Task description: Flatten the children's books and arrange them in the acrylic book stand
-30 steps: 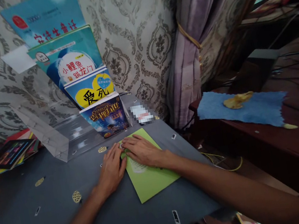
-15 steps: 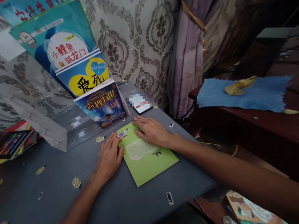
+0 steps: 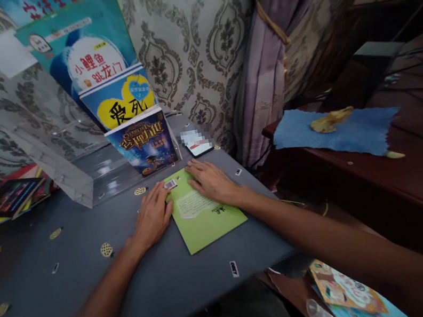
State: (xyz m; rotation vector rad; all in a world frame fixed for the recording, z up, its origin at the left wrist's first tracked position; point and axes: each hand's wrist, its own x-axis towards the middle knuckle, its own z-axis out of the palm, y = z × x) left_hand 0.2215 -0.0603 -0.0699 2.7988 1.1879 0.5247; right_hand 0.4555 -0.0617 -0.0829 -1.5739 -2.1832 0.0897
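Observation:
A thin light-green book [image 3: 211, 229] lies flat on the grey patterned tabletop [image 3: 152, 287], its barcode side up. My left hand [image 3: 153, 211] rests at the book's left edge, fingers stretched forward and the tips touching near the barcode. Across the upper right of the cover lies my right hand [image 3: 213, 182], flat with its fingers extended. Neither hand grips the book. Just beyond the hands, a dark-blue book [image 3: 146, 142] leans in the front tier of a clear acrylic rack [image 3: 72, 176].
Behind it stand a blue-and-yellow book [image 3: 106, 108] and a teal book [image 3: 53, 60]. A phone [image 3: 199, 145] lies right of the rack. Several books [image 3: 11, 197] are piled at the left. Picture books [image 3: 350, 286] and a clear plastic cup [image 3: 321, 316] sit below the table's right edge.
The view has shifted slightly, so the scene sits a little higher and more of the area below the table shows. Both hands stay in the same place on the green book.

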